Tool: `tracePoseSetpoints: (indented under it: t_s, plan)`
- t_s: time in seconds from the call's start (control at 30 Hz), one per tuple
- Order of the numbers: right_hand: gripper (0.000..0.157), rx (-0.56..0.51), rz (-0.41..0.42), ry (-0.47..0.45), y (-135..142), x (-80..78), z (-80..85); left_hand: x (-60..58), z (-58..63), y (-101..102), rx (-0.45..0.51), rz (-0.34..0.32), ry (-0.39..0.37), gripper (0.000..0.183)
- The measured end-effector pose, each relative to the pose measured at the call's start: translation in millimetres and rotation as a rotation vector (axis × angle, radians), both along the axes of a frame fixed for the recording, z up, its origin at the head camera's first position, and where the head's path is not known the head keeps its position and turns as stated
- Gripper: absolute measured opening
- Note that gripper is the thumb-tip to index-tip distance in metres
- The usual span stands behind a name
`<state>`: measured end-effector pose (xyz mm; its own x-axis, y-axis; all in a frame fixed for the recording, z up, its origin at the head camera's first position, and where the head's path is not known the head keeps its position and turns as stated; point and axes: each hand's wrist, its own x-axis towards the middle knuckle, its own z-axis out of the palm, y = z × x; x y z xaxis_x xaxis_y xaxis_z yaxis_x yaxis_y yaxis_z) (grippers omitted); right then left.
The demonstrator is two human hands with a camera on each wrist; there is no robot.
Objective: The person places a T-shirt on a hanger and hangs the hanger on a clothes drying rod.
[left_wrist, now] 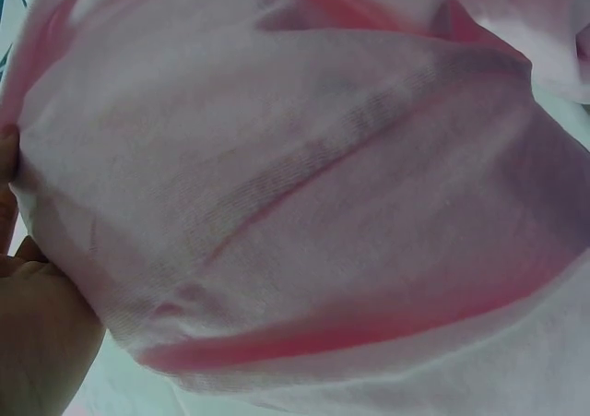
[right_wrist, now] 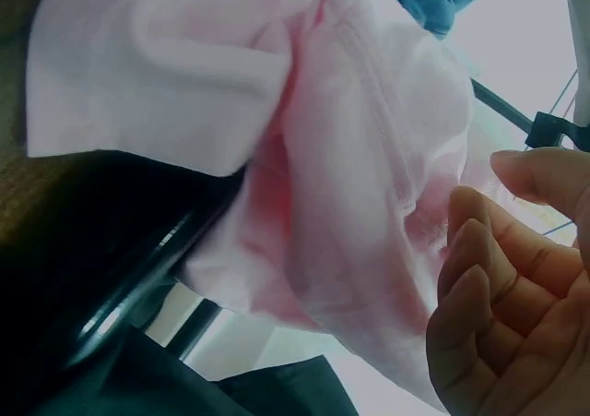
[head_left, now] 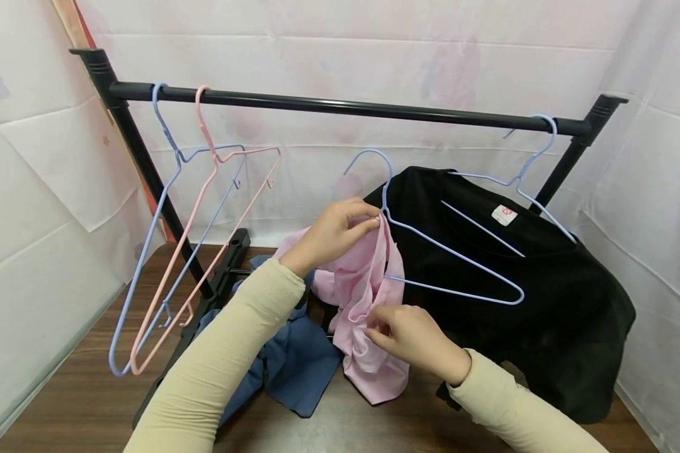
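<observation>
A pink garment (head_left: 362,283) hangs bunched from my left hand (head_left: 340,233), whose thumb and fingers pinch its edge beside a blue hanger's neck. One arm of that blue hanger (head_left: 459,251) disappears into the pink cloth; the other sticks out bare to the right, and its hook is off the bar. Next to the lower folds is my right hand (head_left: 413,336), fingers loosely bent. In the right wrist view, a gap separates its thumb from the fingertips (right_wrist: 466,236), with no cloth seen between. Stretched pink cloth (left_wrist: 304,185) fills most of the left wrist view.
A black bar (head_left: 340,107) runs across the rack. Another blue hanger (head_left: 147,251) and a pink hanger (head_left: 204,189) hang at its left. At the right, a black garment (head_left: 487,302) hangs on a hanger. Dark blue cloth (head_left: 300,358) lies low behind my left forearm.
</observation>
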<state>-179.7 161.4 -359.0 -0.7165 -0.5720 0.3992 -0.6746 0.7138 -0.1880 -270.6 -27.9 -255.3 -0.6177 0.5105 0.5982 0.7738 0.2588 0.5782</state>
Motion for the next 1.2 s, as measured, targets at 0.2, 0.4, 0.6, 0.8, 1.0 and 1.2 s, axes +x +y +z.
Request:
tracePoseSetpoints:
  t_s: [0.2,0.4,0.6,0.8,1.0,1.2]
  plan:
    - [0.006,-0.037,-0.028,0.022,0.9,-1.4,1.0,-0.7,-1.3,-2.0,0.001,-0.004,-0.025,0.02]
    - [0.02,-0.094,-0.047,0.056,0.6,-2.8,7.2,-2.2,-2.2,-1.1,-0.009,-0.003,-0.014,0.021]
    - [0.022,-0.045,-0.051,0.047,-4.6,-5.7,6.4,-1.2,-2.5,-0.1,-0.005,-0.004,-0.023,0.02]
    - [0.018,-0.007,-0.033,0.015,-6.9,-9.0,3.8,-2.0,-3.3,0.3,-0.016,0.009,-0.013,0.02]
    - [0.017,0.026,-0.025,0.007,-6.4,-10.0,4.8,-1.7,-3.1,-0.6,-0.014,0.01,-0.021,0.02]
    - [0.013,0.04,-0.02,-0.041,-3.3,-9.6,3.0,-2.5,-3.7,-2.5,-0.005,0.004,-0.032,0.02]
